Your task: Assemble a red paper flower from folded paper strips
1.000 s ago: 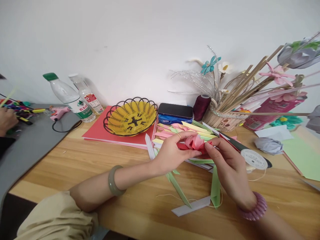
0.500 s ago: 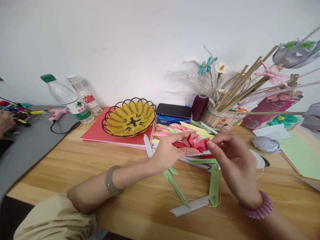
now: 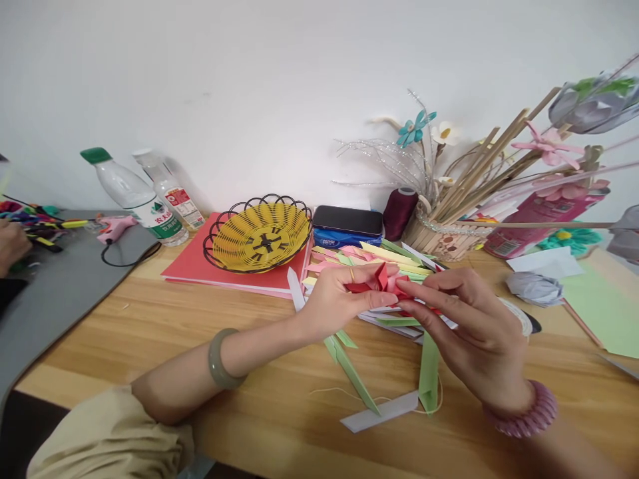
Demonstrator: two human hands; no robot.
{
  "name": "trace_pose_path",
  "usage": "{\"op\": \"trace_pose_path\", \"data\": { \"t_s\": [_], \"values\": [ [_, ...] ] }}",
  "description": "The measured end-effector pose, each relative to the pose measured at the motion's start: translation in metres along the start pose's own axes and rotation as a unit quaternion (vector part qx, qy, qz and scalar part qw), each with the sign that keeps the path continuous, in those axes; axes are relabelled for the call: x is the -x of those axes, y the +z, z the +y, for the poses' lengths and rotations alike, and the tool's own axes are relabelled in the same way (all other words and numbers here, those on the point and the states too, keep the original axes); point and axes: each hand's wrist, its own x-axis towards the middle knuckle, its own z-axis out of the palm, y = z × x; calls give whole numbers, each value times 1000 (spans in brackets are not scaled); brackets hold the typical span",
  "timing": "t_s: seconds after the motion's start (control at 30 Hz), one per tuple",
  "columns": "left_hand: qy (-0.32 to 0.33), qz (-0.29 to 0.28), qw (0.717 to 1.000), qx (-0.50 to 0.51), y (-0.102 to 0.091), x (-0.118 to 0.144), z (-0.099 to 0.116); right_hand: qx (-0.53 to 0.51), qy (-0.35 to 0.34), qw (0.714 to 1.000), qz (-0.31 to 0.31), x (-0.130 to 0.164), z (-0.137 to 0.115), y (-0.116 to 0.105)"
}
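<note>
A red and pink folded paper flower (image 3: 382,279) is held up in front of me between both hands. My left hand (image 3: 337,299) pinches its left part, thumb in front and fingers behind. On its right side, my right hand (image 3: 464,319) grips a red petal between thumb and fingertips, covering part of the flower. Behind and below the hands lies a pile of folded paper strips (image 3: 384,253) in pink, yellow, green and white. Closer to me on the wood are a green strip (image 3: 354,376), a white strip (image 3: 382,412) and an upright green strip (image 3: 428,372).
A yellow woven basket (image 3: 269,233) sits on red paper (image 3: 184,266). Two bottles (image 3: 144,206), a phone (image 3: 347,219) on a blue pack, a thread spool (image 3: 399,209) and a stick holder (image 3: 439,239) line the wall. Another person's hand (image 3: 12,243) is at far left, near a pink glue gun (image 3: 114,228).
My right hand has shifted its fingers left onto the flower's right petals, covering more of them. My left hand stays nearly in place, holding the flower.
</note>
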Motion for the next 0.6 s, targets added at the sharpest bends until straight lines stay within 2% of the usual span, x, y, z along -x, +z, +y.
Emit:
{"op": "trace_pose_path", "data": {
  "t_s": [0.17, 0.23, 0.33, 0.43, 0.6],
  "values": [
    [-25, -14, 999, 31, -1, 0, -2, 55, -63, 996, 17, 1, 1, -2],
    [-26, -26, 999, 34, -1, 0, -2, 52, -60, 997, 5, 0, 0, -3],
    [-25, -55, 998, 13, -2, -2, -1, -3, 4, 999, -34, -3, 0, -6],
    [-16, -60, 998, -24, -5, -5, 2, -30, 59, 997, -45, -6, 0, -8],
    [-9, -3, 998, -64, -10, -7, 4, -93, 124, 985, -71, -9, 1, -7]
  ]
}}
